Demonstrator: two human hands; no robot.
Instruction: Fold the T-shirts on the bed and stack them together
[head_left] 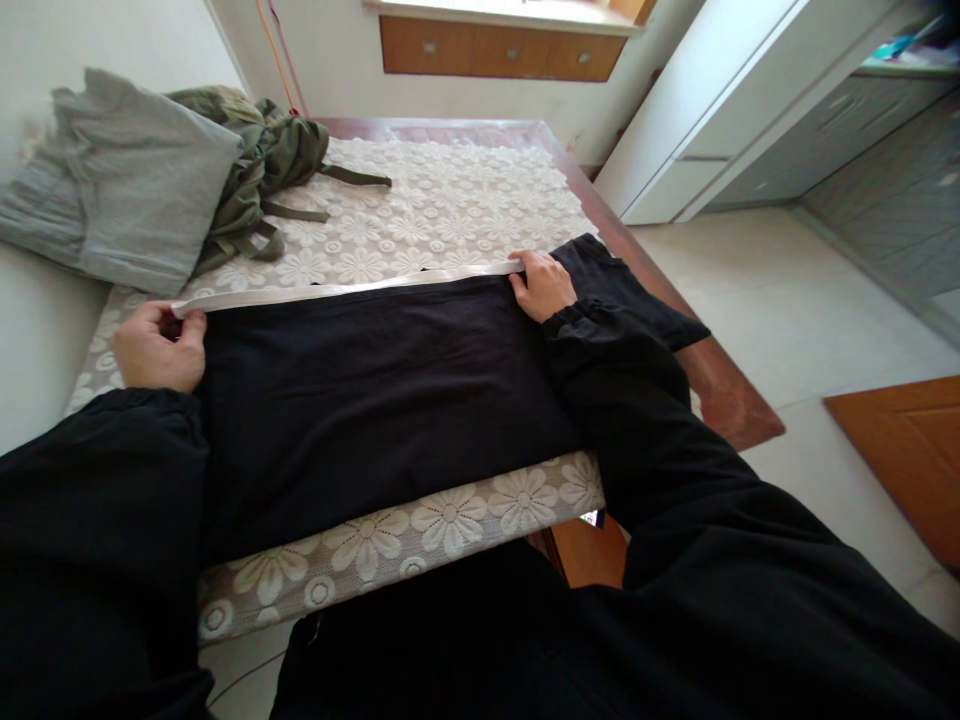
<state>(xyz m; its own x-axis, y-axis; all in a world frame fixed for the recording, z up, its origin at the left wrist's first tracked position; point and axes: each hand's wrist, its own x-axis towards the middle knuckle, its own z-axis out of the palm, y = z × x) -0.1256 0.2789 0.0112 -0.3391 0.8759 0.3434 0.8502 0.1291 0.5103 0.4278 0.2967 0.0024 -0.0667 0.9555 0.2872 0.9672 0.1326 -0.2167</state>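
A black garment lies spread flat across the table, with a pale grey band running along its far edge. My left hand pinches the left end of that band. My right hand presses on the band's right end, fingers resting on the cloth. Part of the black garment extends past my right hand toward the table's right edge. Both my arms are in black sleeves.
A white lace flower tablecloth covers the wooden table. A grey folded garment and an olive green one lie at the far left. White cabinets stand to the right, over tiled floor.
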